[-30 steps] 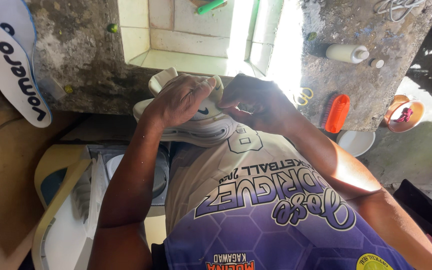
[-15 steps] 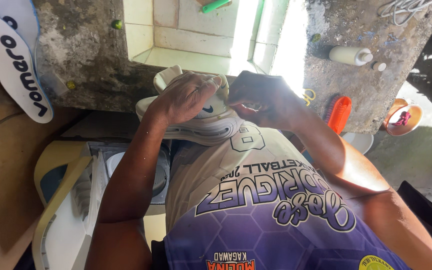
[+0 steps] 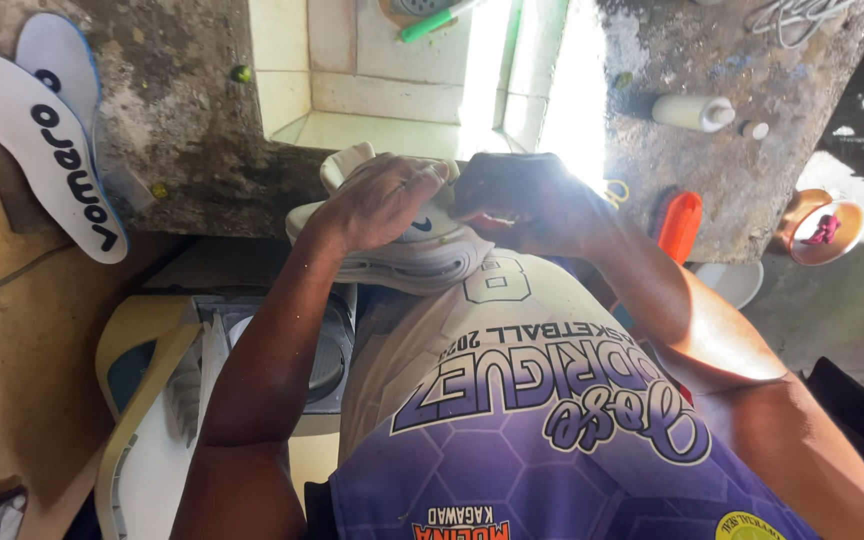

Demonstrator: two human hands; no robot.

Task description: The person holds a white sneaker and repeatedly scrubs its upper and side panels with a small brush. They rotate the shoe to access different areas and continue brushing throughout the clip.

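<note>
Sneaker point(image 3: 407, 245), white with a chunky ridged sole, sits right against the person's belly, held up in front of the concrete ledge point(image 3: 182, 130). Only one view here, the head cam looking down. Left hand point(image 3: 382, 205) is wrapped over the top of the shoe, fingers curled tight around the upper, so that's a firm hold. Right hand point(image 3: 532, 205) is closed up against the toe end, touching the shoe, but it's in deep shadow and I can't tell whether it's pinching anything or just pressing on it.

Around it: two white insoles point(image 3: 47, 140) lean on the ledge at far left, overlapping each other. A tiled basin point(image 3: 372, 100) is straight behind the shoe, with a green stick-like thing point(image 3: 432, 22) lying at its far edge. On the right part of the ledge there's a white bottle point(image 3: 692, 112) on its side. An orange brush point(image 3: 680, 225) stands just beside the right forearm, and a brown bowl point(image 3: 817, 225) with something pink in it sits further right. Below the left arm there's a grey box-shaped appliance point(image 3: 282, 340).
</note>
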